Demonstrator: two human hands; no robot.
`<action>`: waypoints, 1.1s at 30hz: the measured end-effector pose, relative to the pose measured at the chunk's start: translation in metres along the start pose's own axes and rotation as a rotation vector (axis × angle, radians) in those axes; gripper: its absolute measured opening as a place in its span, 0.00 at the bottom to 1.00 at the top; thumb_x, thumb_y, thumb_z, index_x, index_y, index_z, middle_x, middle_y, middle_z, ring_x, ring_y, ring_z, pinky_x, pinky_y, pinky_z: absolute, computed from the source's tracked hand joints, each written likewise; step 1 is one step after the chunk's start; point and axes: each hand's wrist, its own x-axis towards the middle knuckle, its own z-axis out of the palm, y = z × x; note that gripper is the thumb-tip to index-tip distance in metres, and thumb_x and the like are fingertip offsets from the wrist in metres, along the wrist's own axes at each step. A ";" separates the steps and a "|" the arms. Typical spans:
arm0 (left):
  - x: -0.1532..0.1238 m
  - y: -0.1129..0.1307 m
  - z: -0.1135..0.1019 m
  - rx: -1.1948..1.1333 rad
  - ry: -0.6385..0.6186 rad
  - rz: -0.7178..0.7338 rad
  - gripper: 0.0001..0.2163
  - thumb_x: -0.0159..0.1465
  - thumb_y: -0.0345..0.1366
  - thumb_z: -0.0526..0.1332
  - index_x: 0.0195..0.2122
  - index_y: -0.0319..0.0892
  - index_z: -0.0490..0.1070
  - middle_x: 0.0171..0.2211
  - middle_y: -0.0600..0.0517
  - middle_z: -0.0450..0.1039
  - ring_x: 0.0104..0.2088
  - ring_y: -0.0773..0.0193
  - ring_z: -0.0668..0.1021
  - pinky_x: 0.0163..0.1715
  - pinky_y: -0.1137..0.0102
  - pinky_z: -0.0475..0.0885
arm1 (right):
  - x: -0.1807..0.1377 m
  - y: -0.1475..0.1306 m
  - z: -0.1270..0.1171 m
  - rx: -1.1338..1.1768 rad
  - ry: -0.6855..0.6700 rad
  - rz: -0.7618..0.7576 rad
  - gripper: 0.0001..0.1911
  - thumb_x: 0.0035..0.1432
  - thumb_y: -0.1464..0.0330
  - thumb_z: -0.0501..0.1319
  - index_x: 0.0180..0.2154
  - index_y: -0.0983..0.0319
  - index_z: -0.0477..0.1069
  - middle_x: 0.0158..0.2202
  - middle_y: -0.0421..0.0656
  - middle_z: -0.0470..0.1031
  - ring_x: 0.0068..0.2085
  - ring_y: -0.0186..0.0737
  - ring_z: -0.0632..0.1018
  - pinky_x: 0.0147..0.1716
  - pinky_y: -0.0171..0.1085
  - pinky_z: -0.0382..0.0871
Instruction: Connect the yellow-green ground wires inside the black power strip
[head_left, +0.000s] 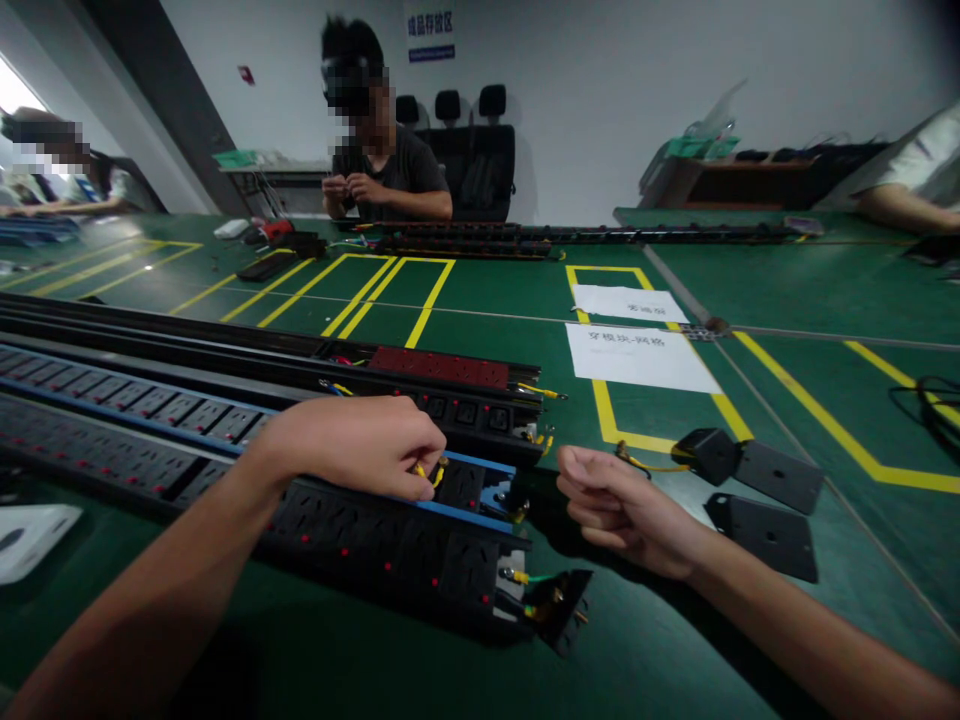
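My left hand (375,445) rests over a blue-edged power strip (469,508), its fingers closed on a short yellow wire (439,474) whose end shows beside the fingertips. To the right, above the green table, my right hand (626,510) is closed with curled fingers; whatever it may hold is hidden. Just behind that hand lies a wire with a ring terminal (622,451), running to a black end cap (705,455). Nearer me is a black power strip (375,545), with green and yellow wires leading to a tilted end cap (559,608).
Beyond the blue strip lie more strips, one with a dark red socket panel (442,367). Two black plates (780,475) (772,535) and paper sheets (641,357) are at right. A co-worker (390,150) sits across the table, with other people at both sides.
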 end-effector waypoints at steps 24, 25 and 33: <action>-0.005 0.011 0.003 0.102 0.054 -0.016 0.09 0.60 0.33 0.60 0.23 0.42 0.72 0.21 0.53 0.72 0.21 0.67 0.70 0.22 0.68 0.54 | -0.001 -0.001 0.002 -0.014 0.024 -0.002 0.27 0.56 0.58 0.72 0.25 0.59 0.54 0.20 0.29 0.47 0.19 0.24 0.45 0.14 0.28 0.36; -0.004 0.012 0.004 0.115 0.049 -0.024 0.08 0.59 0.33 0.60 0.23 0.43 0.72 0.21 0.53 0.73 0.22 0.66 0.70 0.22 0.69 0.55 | -0.001 -0.001 0.002 -0.011 0.023 -0.003 0.27 0.56 0.59 0.72 0.25 0.59 0.54 0.20 0.29 0.48 0.19 0.24 0.45 0.14 0.28 0.36; -0.001 0.014 0.008 0.184 0.031 -0.027 0.06 0.56 0.30 0.59 0.23 0.43 0.73 0.20 0.52 0.71 0.20 0.66 0.66 0.21 0.68 0.53 | -0.002 0.001 0.000 0.001 0.007 -0.005 0.25 0.57 0.59 0.71 0.26 0.60 0.55 0.20 0.29 0.47 0.19 0.24 0.44 0.14 0.28 0.35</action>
